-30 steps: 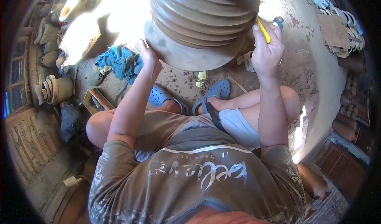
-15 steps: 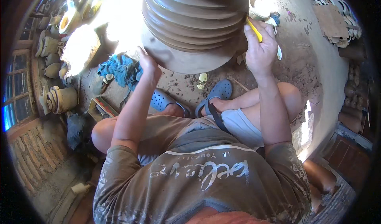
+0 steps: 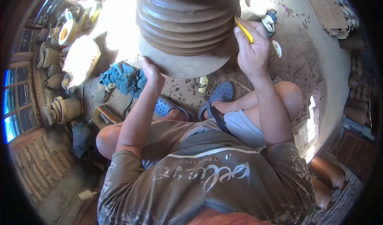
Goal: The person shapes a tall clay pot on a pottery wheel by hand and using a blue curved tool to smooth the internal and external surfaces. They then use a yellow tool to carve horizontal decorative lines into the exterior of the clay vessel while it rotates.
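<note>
A large ribbed brown clay pot (image 3: 187,21) stands on a round turntable (image 3: 183,65) in front of me. My left hand (image 3: 151,71) rests against the turntable's lower left rim. My right hand (image 3: 251,49) is shut on a thin yellow tool (image 3: 243,29), its tip held to the pot's right side. I sit on the ground with my knees apart and blue clogs (image 3: 217,97) on my feet under the wheel.
A blue rag (image 3: 123,77) lies left of the wheel. Several pale clay pots (image 3: 64,109) crowd the left wall by a window. A small clay vessel (image 3: 253,7) and scraps lie at the upper right. Brown jars (image 3: 327,173) stand at the lower right.
The view has shifted so the pot sits higher in frame. My left hand stays on the turntable rim and my right hand keeps the yellow tool at the pot's side.
</note>
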A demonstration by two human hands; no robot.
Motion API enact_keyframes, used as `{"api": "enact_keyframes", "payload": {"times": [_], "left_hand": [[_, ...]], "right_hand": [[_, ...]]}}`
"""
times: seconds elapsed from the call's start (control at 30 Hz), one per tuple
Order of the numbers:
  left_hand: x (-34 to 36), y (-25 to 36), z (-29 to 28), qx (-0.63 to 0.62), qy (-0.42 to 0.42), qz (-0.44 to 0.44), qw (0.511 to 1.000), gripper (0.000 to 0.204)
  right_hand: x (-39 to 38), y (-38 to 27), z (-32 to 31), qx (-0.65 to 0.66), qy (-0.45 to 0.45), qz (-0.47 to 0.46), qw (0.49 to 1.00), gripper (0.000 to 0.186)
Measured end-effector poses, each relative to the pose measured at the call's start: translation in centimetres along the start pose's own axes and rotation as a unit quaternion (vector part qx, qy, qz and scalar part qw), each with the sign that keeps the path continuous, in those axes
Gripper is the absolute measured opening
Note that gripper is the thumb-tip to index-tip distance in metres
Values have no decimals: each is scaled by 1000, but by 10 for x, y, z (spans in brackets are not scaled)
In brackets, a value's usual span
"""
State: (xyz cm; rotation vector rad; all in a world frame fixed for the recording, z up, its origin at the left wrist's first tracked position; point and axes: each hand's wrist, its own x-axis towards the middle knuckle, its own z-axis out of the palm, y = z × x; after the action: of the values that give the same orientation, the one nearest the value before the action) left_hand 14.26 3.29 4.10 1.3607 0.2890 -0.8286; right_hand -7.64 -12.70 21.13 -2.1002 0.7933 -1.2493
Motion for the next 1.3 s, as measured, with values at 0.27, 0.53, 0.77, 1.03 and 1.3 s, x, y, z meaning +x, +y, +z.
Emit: {"api": "enact_keyframes", "payload": {"times": [0.27, 0.53, 0.77, 1.03, 1.3], "left_hand": [[-111, -84, 3, 114, -168, -242, 949, 87], [9, -19, -5, 73, -4, 83, 994, 77], [-108, -93, 5, 94, -202, -204, 953, 88], [20, 0, -11, 5, -50, 64, 997, 77], [-122, -98, 8, 116, -168, -219, 954, 94]], "right_hand": [[-1, 0, 3, -8, -6, 1, 1000, 24], [-8, -6, 5, -7, -4, -7, 1000, 24], [-13, -6, 3, -12, 3, 7, 1000, 24], [-13, -13, 1, -17, 9, -5, 1000, 23], [39, -7, -7, -71, -27, -14, 997, 23]]}}
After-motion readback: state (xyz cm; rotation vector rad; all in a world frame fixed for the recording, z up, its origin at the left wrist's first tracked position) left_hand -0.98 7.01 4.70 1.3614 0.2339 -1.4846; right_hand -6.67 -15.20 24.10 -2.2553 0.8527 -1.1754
